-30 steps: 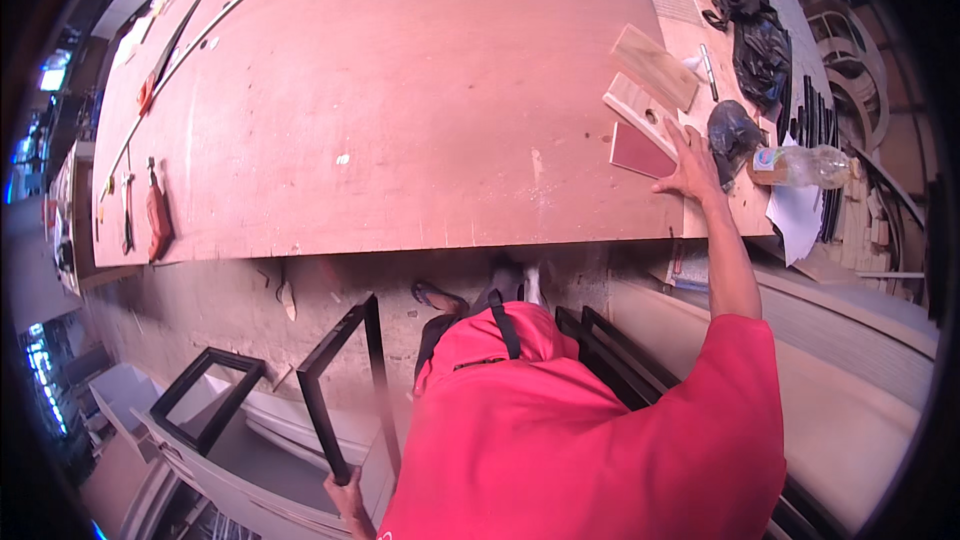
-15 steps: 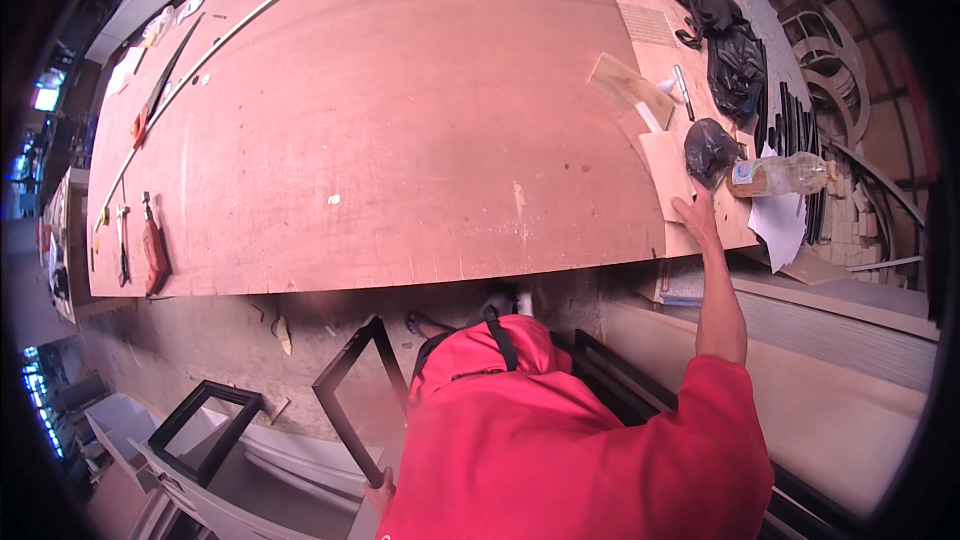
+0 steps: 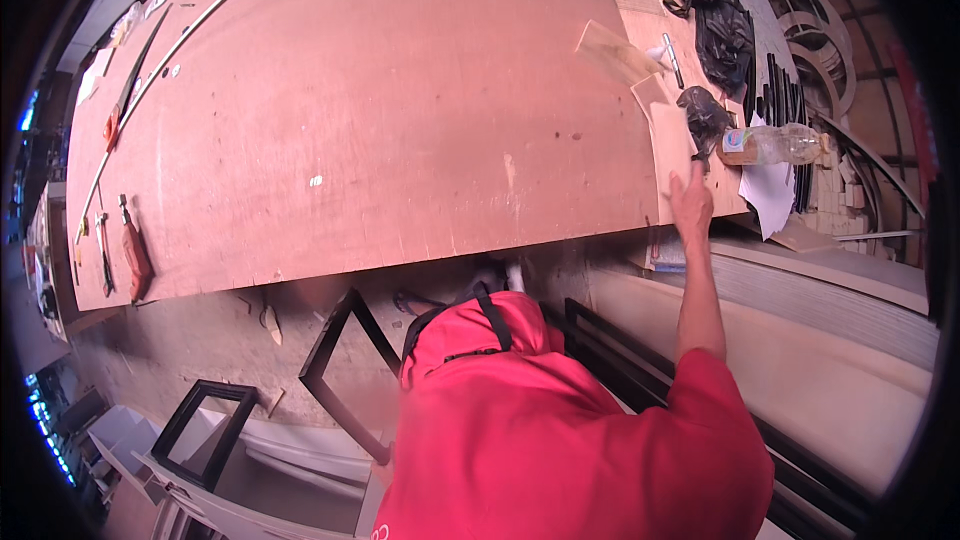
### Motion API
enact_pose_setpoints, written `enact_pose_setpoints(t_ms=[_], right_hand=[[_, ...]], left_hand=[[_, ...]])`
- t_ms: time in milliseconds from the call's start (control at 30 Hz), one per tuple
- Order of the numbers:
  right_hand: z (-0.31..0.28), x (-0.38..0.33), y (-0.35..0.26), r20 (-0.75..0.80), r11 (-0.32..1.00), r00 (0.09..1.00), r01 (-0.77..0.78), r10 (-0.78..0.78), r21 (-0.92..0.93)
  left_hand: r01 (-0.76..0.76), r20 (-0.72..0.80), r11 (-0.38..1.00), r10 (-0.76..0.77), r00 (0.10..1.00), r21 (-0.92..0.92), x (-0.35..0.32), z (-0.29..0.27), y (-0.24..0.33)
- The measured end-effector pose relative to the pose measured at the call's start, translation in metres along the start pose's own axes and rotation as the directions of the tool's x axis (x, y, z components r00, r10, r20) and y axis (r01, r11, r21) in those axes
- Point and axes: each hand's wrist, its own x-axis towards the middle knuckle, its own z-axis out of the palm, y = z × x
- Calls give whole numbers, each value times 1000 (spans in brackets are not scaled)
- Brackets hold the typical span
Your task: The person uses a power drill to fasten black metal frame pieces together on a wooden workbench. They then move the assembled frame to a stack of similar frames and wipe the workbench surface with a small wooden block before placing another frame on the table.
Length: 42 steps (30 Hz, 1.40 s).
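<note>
My right hand (image 3: pixel 692 202) reaches over the right part of the workbench (image 3: pixel 420 130), thumb and forefinger apart. Its thumb lies by the edge of a thin pale wooden strip (image 3: pixel 671 148), and its fingertips are close to a crumpled black plastic bag (image 3: pixel 706 110). Contact with the bag is unclear. Beside the bag lies a clear plastic bottle (image 3: pixel 790 145) with a label. A black rectangular frame (image 3: pixel 322 345) stands tilted at my left side, its lower end beside my red shirt (image 3: pixel 560 440). My left hand is hidden behind the shirt.
A handsaw with an orange handle (image 3: pixel 112 128), a long white strip (image 3: pixel 190 28) and a tool with a reddish-brown handle (image 3: pixel 134 258) lie at the bench's left. Another black frame (image 3: pixel 205 430) rests on pale panels behind. Black frames (image 3: pixel 625 345) also stand at my right.
My right hand has drawn slightly back from the black bag, and a wooden strip beside it has shifted. My left hand, earlier seen gripping the black frame, has gone out of sight.
</note>
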Motion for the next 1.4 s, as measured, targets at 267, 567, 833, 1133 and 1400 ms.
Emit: enact_pose_setpoints(t_ms=[267,567,833,1133,1400], right_hand=[[17,-82,-12,-46,930,972,-234,230,-283],[60,-128,-136,84,900,993,-39,84,-434],[75,-168,-308,215,960,936,280,-278,20],[64,-34,-173,-49,939,998,21,-40,-344],[97,-133,-311,115,926,919,367,-376,93]], left_hand=[[32,7,999,-32,999,-25,18,1,-7],[51,28,997,-49,998,-52,44,1,-17],[44,52,997,-41,998,-70,59,-2,-25],[80,17,991,-79,997,-106,51,-3,-41],[79,4,991,-79,997,-105,45,-5,-52]])
